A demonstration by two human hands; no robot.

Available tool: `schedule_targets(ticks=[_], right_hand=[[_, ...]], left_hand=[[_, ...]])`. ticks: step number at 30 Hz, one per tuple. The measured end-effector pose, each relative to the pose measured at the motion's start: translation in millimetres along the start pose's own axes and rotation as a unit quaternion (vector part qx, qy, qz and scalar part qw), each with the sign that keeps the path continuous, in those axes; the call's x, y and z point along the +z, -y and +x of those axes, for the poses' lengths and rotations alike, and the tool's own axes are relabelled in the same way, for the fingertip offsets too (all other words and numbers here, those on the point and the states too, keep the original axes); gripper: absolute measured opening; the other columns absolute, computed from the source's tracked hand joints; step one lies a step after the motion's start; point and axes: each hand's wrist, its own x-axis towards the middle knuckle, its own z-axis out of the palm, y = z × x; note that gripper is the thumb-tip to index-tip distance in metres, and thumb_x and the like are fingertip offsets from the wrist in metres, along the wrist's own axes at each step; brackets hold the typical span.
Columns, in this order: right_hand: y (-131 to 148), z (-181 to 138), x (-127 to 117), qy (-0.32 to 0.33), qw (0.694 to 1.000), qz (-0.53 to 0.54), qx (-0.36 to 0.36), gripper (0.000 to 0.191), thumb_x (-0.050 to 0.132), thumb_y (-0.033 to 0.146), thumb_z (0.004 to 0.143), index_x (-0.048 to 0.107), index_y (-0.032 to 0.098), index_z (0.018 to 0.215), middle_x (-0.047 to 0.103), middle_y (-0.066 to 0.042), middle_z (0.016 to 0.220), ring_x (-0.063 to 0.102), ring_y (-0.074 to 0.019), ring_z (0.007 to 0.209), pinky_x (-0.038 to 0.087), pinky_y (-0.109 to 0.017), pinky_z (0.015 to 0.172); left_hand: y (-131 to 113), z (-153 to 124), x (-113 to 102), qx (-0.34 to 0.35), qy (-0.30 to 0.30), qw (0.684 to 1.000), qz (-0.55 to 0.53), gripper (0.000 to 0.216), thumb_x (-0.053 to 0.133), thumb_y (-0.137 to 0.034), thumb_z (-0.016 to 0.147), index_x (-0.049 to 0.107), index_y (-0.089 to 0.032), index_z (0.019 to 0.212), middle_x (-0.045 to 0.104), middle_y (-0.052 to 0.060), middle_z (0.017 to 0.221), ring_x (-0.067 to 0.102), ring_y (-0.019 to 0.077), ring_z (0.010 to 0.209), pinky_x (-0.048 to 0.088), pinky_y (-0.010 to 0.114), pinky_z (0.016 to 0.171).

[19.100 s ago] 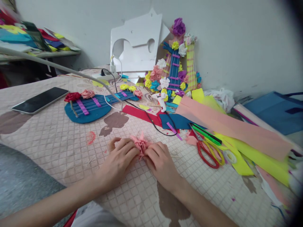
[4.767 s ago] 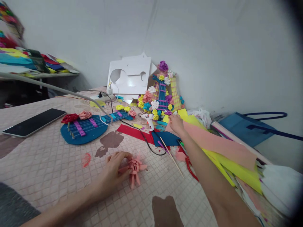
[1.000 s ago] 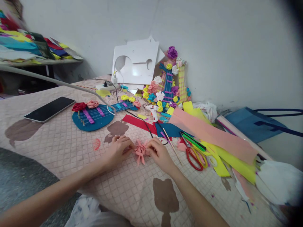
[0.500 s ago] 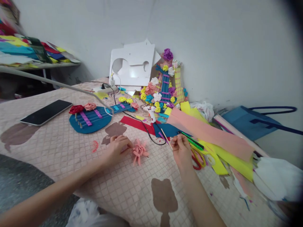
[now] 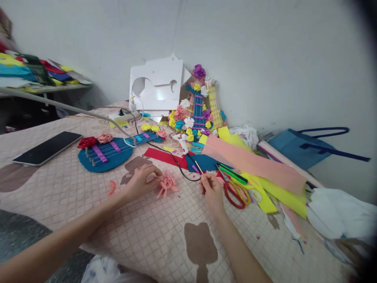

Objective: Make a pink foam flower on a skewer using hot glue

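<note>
My left hand [image 5: 143, 180] rests on the quilted cover, its fingertips pinching the edge of a pink paper flower [image 5: 166, 184] that lies flat. A short way to the right, my right hand [image 5: 209, 188] is closed on a thin wooden stick [image 5: 198, 167] that points up and away from me. Red-handled scissors [image 5: 234, 193] lie just right of that hand.
A blue paper guitar [image 5: 108, 151] with flowers and a dark phone [image 5: 47, 147] lie at the left. A white glue gun [image 5: 181, 142] with a black cord, red, blue, pink and yellow paper sheets, decorated guitars against the wall and a blue bag [image 5: 297, 147] fill the back and right.
My right hand has left the pink flower, gone right to the wooden stick by the scissors, picked it up and brought it back toward the flower. My left hand stays on the flower.
</note>
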Motion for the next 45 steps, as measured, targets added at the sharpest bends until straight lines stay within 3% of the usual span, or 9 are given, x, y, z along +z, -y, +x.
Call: schedule_targets(ticks=[4, 8, 11, 15, 23, 30, 34, 37, 45], right_hand=[[-1, -5, 3, 0.009, 0.999, -0.035, -0.002, 0.019, 0.055, 0.039, 0.084, 0.056, 0.021, 0.088, 0.045, 0.007, 0.053, 0.042, -0.0094, 0.046, 0.034, -0.02, 0.044], [7, -17, 15, 0.051, 0.991, -0.106, -0.059, 0.014, 0.053, 0.032, 0.084, 0.058, 0.02, 0.088, 0.055, 0.002, 0.069, 0.048, -0.0111, 0.057, 0.038, -0.023, 0.052], [14, -29, 30, 0.128, 0.966, -0.183, -0.128, 0.012, 0.048, 0.025, 0.085, 0.058, 0.019, 0.082, 0.057, 0.0, 0.073, 0.05, -0.0115, 0.061, 0.038, -0.023, 0.055], [19, -42, 54, 0.2, 0.93, -0.268, -0.153, 0.008, 0.053, 0.025, 0.082, 0.056, 0.021, 0.076, 0.057, 0.002, 0.068, 0.051, -0.0113, 0.059, 0.038, -0.023, 0.058], [15, -43, 74, 0.195, 0.889, -0.381, -0.164, 0.007, 0.051, 0.016, 0.077, 0.055, 0.022, 0.078, 0.064, -0.001, 0.074, 0.058, -0.0154, 0.065, 0.037, -0.025, 0.058], [20, -33, 41, 0.21, 0.885, -0.371, -0.189, 0.009, 0.049, 0.017, 0.08, 0.056, 0.022, 0.077, 0.063, 0.001, 0.073, 0.057, -0.0126, 0.064, 0.039, -0.022, 0.06], [15, -9, -2, 0.088, 0.899, -0.395, -0.168, 0.014, 0.043, 0.026, 0.086, 0.054, 0.02, 0.079, 0.06, -0.001, 0.071, 0.054, -0.0133, 0.062, 0.04, -0.023, 0.059], [2, 10, -32, 0.0, 0.889, -0.434, -0.148, 0.01, 0.046, 0.028, 0.083, 0.051, 0.02, 0.079, 0.058, -0.005, 0.077, 0.053, -0.0176, 0.068, 0.039, -0.028, 0.063], [-19, 17, -54, -0.041, 0.875, -0.461, -0.146, 0.01, 0.046, 0.024, 0.08, 0.048, 0.021, 0.071, 0.054, -0.004, 0.069, 0.051, -0.0209, 0.068, 0.039, -0.032, 0.063]], left_hand=[[-6, -12, 3, -0.01, -0.058, 0.998, 0.037, 0.019, 0.052, -0.03, 0.085, 0.055, -0.021, 0.102, 0.059, 0.006, 0.109, 0.052, 0.0226, 0.106, 0.04, 0.037, 0.088], [-15, -33, 9, -0.021, -0.07, 0.993, 0.091, 0.015, 0.051, -0.031, 0.086, 0.054, -0.022, 0.098, 0.062, 0.005, 0.1, 0.054, 0.0229, 0.099, 0.036, 0.039, 0.085], [-18, -44, 18, -0.021, -0.068, 0.991, 0.114, 0.011, 0.055, -0.027, 0.083, 0.055, -0.022, 0.093, 0.064, 0.003, 0.094, 0.055, 0.0217, 0.093, 0.033, 0.038, 0.084], [-19, -49, 27, -0.037, -0.071, 0.989, 0.123, 0.008, 0.054, -0.022, 0.084, 0.055, -0.022, 0.092, 0.064, 0.002, 0.091, 0.056, 0.021, 0.09, 0.03, 0.039, 0.085], [-21, -46, 32, -0.042, -0.061, 0.991, 0.112, 0.007, 0.05, -0.019, 0.084, 0.053, -0.022, 0.089, 0.066, 0.0, 0.086, 0.057, 0.02, 0.085, 0.029, 0.041, 0.088], [-22, -48, 29, -0.039, -0.059, 0.993, 0.094, 0.013, 0.049, -0.017, 0.084, 0.055, -0.023, 0.093, 0.067, 0.0, 0.088, 0.058, 0.0209, 0.087, 0.028, 0.042, 0.089], [-21, -48, 33, -0.03, -0.074, 0.992, 0.094, 0.012, 0.05, -0.017, 0.084, 0.054, -0.023, 0.092, 0.066, 0.001, 0.089, 0.057, 0.0203, 0.086, 0.03, 0.04, 0.086], [-23, -47, 35, -0.017, -0.09, 0.991, 0.1, 0.011, 0.052, -0.016, 0.083, 0.055, -0.022, 0.091, 0.065, 0.003, 0.096, 0.055, 0.0212, 0.092, 0.03, 0.038, 0.085], [-30, -49, 29, 0.032, -0.066, 0.991, 0.114, 0.009, 0.051, -0.019, 0.088, 0.058, -0.024, 0.092, 0.062, 0.002, 0.098, 0.053, 0.02, 0.096, 0.03, 0.039, 0.088]])
